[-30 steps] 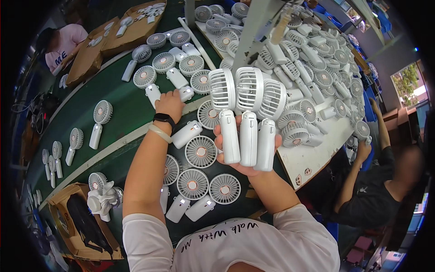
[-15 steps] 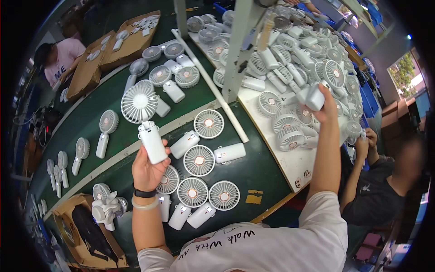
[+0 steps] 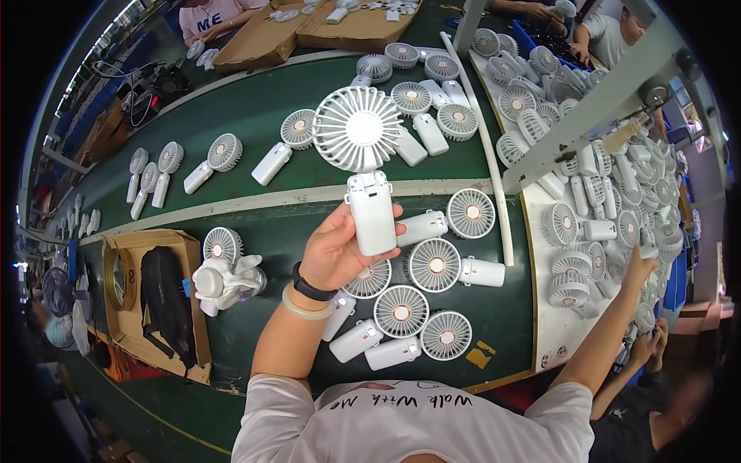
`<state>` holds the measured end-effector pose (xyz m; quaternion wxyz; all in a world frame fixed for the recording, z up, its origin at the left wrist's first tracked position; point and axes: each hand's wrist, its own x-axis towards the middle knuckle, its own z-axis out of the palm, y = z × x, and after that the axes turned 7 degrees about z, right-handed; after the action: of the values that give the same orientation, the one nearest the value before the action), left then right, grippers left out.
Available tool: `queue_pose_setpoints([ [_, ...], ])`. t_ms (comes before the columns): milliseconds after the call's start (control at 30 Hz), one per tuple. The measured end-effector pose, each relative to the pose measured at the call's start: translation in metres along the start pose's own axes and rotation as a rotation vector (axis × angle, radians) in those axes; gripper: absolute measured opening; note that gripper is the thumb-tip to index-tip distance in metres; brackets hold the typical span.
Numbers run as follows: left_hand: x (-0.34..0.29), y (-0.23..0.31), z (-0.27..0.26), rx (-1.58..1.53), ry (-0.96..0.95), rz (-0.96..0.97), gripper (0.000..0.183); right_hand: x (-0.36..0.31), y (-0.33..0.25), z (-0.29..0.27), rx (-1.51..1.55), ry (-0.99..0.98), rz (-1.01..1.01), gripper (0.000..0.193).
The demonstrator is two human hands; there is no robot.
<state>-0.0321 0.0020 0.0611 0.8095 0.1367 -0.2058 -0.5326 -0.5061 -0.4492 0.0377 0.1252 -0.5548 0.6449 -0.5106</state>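
Observation:
My left hand (image 3: 340, 251) is closed around the handle of a white handheld fan (image 3: 373, 216), held up over the green bench with its round grille pointing away from me. Over at the right, my right hand (image 3: 639, 272) is down at the near side of a pile of similar fans (image 3: 610, 185). A white fan body (image 3: 649, 252) shows between its thumb and fingers; the rest of that fan merges with the pile. Under and beside my left hand, several white fans with orange centres, such as one fan (image 3: 434, 265), lie on the dark green surface.
A white pipe (image 3: 482, 147) and a grey metal post (image 3: 594, 96) stand between bench and pile. More fans (image 3: 225, 152) lie on the green belt (image 3: 255, 100) beyond. At left sit a cardboard box (image 3: 202, 339) with a black bag and a glove-draped fan (image 3: 224, 278). Co-workers are nearby.
The view has turned left, so the bench things sit farther right. My left hand still holds its fan upright. The white fan body in my right hand has gone lower, among the pile.

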Motion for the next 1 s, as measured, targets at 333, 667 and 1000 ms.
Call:
queue_pose_setpoints([
  [333,0.015,0.007,-0.039,0.779,0.302,0.242,0.047,-0.209,-0.169,0.002,-0.218,-0.576,-0.803,0.040],
  [667,0.014,0.015,-0.063,0.530,0.278,0.356,0.045,-0.317,-0.389,0.251,0.532,-1.648,0.397,0.026],
  [1000,0.008,0.009,-0.068,0.486,0.319,0.426,0.051,-0.480,-0.375,0.294,-0.069,-1.235,-1.097,0.045],
])
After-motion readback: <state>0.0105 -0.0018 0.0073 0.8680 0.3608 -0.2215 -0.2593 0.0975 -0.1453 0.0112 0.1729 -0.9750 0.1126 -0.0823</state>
